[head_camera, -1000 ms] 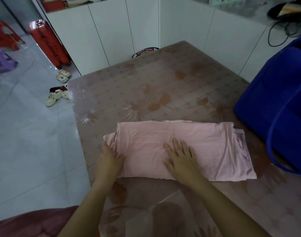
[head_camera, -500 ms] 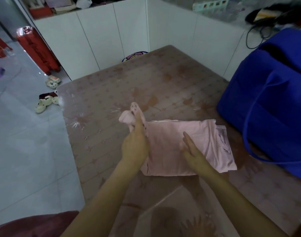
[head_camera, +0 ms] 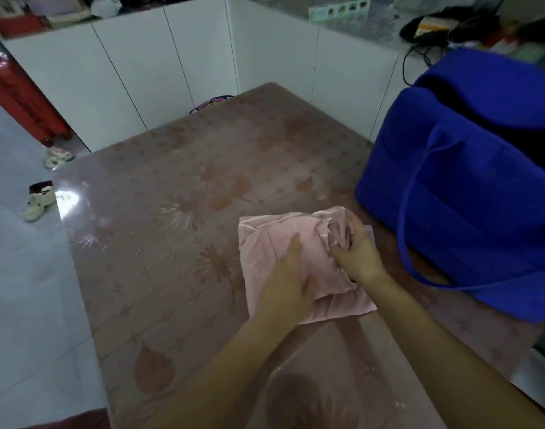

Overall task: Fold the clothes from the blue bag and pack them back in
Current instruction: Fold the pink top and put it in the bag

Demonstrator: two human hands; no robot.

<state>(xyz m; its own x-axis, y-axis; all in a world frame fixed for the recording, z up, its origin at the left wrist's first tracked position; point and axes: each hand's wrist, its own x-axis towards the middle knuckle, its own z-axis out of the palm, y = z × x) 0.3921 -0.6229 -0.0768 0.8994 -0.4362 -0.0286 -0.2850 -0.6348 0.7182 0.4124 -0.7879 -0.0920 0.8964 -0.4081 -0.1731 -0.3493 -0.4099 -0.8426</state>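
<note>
Curled around a bunched edge of cloth, the right hand [head_camera: 359,247] pinches the upper right corner of the pink garment [head_camera: 265,239], thumb and fingers closed on the fabric. At its 8 o'clock the left hand [head_camera: 285,283] lies flat on the garment, fingers straight and pointing towards 12, pressing the layers down without gripping anything. The garment lies as a compact, roughly square packet on the floral-covered table [head_camera: 160,258], with a lower layer sticking out at its 5 o'clock corner.

Just beside the packet, at 3 o'clock, stands the blue bag [head_camera: 469,196], its dark mouth open at the top and a strap [head_camera: 410,218] looping down onto the table.

By my reading this is the last tidying of the fold. The next move probably calls for tucking the loose corner square, then sliding both hands under the packet and lifting it level, so the layers do not slip apart on the way up and over the bag's rim.
</note>
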